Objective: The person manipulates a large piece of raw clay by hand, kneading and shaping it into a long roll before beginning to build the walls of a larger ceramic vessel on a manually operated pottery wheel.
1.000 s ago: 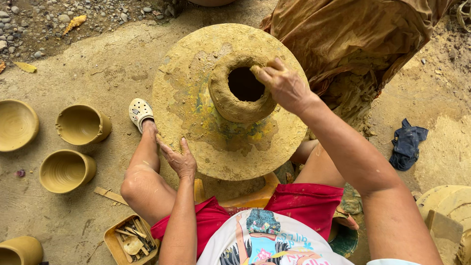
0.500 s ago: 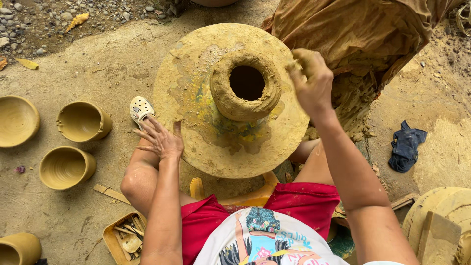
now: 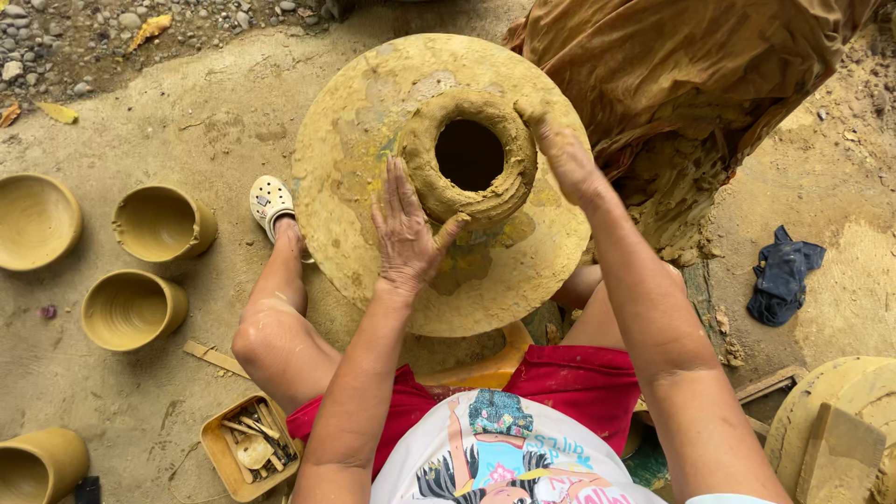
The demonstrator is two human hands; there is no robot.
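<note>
**A:** The rough, thick-walled ring of wet yellow-brown clay (image 3: 471,159) sits a little off the middle of the round, clay-smeared wheel disc (image 3: 439,177), its dark hollow open to the top. Where do the hands sit on it?

**B:** The left hand (image 3: 406,233) lies flat, fingers spread, on the disc against the near wall, thumb hooked along the base. The right hand (image 3: 565,159) cups the far side, fingers curled onto the rim; I cannot tell how hard it presses.

**A:** What is the risk, as you judge it?

**B:** The wall looks lumpy and uneven. If one palm pushes harder than the other, the ring may lean or tear at a thin spot. Sitting off centre, it could wobble if the disc turns.

**A:** And around it?

**B:** The brown draped cloth (image 3: 691,75) hangs just beside the disc's far edge, near the right wrist; a fold could drag into soft clay. The bare knees sit close under the disc, so a shift of the legs might jolt it.

**A:** Further out?

**B:** Three finished yellow clay bowls (image 3: 131,308) stand on the dirt ground (image 3: 205,131) well apart, beyond the white perforated clog (image 3: 271,201). A yellow tray of wooden tools (image 3: 247,448) lies by the left thigh, in easy reach of a stray elbow.
</note>
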